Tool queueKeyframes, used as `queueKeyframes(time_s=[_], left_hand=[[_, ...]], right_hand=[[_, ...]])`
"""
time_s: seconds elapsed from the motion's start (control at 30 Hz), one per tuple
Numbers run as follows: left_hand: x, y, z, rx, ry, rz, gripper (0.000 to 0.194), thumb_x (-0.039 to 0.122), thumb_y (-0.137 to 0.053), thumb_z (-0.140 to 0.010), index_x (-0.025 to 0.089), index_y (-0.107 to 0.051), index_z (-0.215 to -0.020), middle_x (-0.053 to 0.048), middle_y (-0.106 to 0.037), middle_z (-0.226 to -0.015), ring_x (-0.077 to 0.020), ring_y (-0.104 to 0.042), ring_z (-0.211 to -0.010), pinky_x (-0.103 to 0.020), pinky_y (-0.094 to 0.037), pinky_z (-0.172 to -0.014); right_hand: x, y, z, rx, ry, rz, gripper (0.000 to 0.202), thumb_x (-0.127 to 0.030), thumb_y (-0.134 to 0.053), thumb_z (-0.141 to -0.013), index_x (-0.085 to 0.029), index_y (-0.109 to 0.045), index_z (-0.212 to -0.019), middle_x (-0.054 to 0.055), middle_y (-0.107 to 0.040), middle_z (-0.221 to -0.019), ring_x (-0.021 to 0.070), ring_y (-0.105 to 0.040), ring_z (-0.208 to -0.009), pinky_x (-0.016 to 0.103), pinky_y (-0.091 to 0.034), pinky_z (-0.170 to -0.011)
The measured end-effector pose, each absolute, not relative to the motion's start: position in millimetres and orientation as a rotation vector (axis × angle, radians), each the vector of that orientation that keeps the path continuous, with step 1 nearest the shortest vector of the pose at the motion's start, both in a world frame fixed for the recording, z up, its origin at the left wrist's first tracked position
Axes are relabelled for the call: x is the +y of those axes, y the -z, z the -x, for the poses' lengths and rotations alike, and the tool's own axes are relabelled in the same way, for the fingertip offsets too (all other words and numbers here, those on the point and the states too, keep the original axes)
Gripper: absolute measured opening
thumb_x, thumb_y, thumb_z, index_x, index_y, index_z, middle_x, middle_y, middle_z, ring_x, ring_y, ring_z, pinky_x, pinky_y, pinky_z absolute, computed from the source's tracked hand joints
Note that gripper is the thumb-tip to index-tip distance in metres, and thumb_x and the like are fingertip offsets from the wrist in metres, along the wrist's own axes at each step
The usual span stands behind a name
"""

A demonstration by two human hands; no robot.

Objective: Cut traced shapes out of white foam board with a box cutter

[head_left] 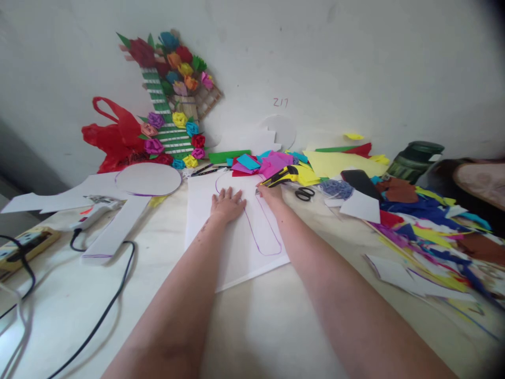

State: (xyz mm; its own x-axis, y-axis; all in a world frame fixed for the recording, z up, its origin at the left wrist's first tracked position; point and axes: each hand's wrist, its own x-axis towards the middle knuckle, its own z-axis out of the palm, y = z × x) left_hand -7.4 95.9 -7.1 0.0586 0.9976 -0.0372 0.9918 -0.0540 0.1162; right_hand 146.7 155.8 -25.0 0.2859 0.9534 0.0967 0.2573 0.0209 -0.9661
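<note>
Left hand [228, 204]: laid palm down with fingers spread, nothing gripped; the white board sheet [240, 260] is pressed beneath it. Right hand [270, 195]: fingers closed around a yellow-and-black utility knife [279, 177], its tip end turned toward the left hand (whether the blade meets the sheet cannot be told).

Purple outline [251, 229]: drawn on the sheet between the hands; a long, round-ended shape is formed on the near side, and an arc is seen just beyond the left hand.

Black-handled scissors [305, 193]: placed just right of the right hand. Blue-grey yarn [336, 189] and black smartphone [360, 183]: set farther right. Coloured paper scraps [437, 226]: heaped well to the right of the right hand. Dark green bottle [416, 160]: stood beyond the scraps, tilted in the view.

Coloured paper pieces [276, 162]: piled beyond both hands. Paper-flower decoration [173, 118]: propped against the wall, beyond and left of the left hand, with a red plastic bag [118, 134] beside it.

White disc [148, 179], white strip [118, 227] and glue gun [97, 212]: laid left of the left hand. Power strip [27, 247]: placed farthest left.
</note>
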Motion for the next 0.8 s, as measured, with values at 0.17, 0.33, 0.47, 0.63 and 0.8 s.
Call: queueKeyframes(time_s=[0.17,0.33,0.47,0.63,0.8], left_hand=[[95.4,6.0,6.4,2.086,-0.069,-2.195,0.061,0.058,-0.017,-0.088,0.034,-0.023,-0.143,0.000,-0.011,-0.153,-0.0257,-0.006,-0.139,-0.051,-0.008,-0.110],[98.1,8.4,7.4,2.091,-0.074,-2.198,0.061,0.059,-0.017,-0.088,0.035,-0.023,-0.143,0.000,-0.011,-0.154,-0.0259,-0.007,-0.139,-0.051,-0.008,-0.110],[98.9,9.1,7.6,2.086,-0.079,-2.191,0.061,0.059,-0.017,-0.087,0.035,-0.023,-0.143,-0.001,-0.010,-0.154,-0.0265,-0.006,-0.139,-0.052,-0.007,-0.109],[97.7,7.9,7.0,2.084,-0.076,-2.193,0.061,0.058,-0.018,-0.087,0.034,-0.023,-0.143,-0.001,-0.011,-0.154,-0.0261,-0.006,-0.139,-0.052,-0.007,-0.109],[97.1,6.9,6.6,2.090,-0.071,-2.189,0.062,0.058,-0.017,-0.087,0.034,-0.024,-0.143,0.000,-0.010,-0.154,-0.0260,-0.006,-0.139,-0.051,-0.007,-0.110]], right_hand=[[154.3,23.7,-146.5,-1.206,-0.803,1.493,0.018,-0.030,-0.056,-0.062,-0.016,-0.064,-0.070,-0.001,-0.056,-0.050,0.0137,-0.055,-0.051,0.024,-0.040,-0.051],[151.4,22.2,-145.9,-1.239,-0.789,1.506,0.018,-0.031,-0.055,-0.064,-0.016,-0.064,-0.069,0.001,-0.057,-0.051,0.0144,-0.056,-0.053,0.024,-0.041,-0.052],[150.6,21.6,-146.0,-1.256,-0.781,1.528,0.019,-0.032,-0.056,-0.064,-0.015,-0.065,-0.069,0.002,-0.058,-0.052,0.0152,-0.056,-0.054,0.024,-0.041,-0.051],[148.5,19.2,-145.7,-1.267,-0.772,1.539,0.018,-0.029,-0.055,-0.064,-0.015,-0.065,-0.070,0.003,-0.061,-0.056,0.0161,-0.058,-0.058,0.025,-0.042,-0.053],[146.4,16.2,-144.6,-1.286,-0.749,1.574,0.019,-0.029,-0.055,-0.065,-0.015,-0.065,-0.074,0.004,-0.062,-0.060,0.0178,-0.060,-0.064,0.026,-0.044,-0.057]])
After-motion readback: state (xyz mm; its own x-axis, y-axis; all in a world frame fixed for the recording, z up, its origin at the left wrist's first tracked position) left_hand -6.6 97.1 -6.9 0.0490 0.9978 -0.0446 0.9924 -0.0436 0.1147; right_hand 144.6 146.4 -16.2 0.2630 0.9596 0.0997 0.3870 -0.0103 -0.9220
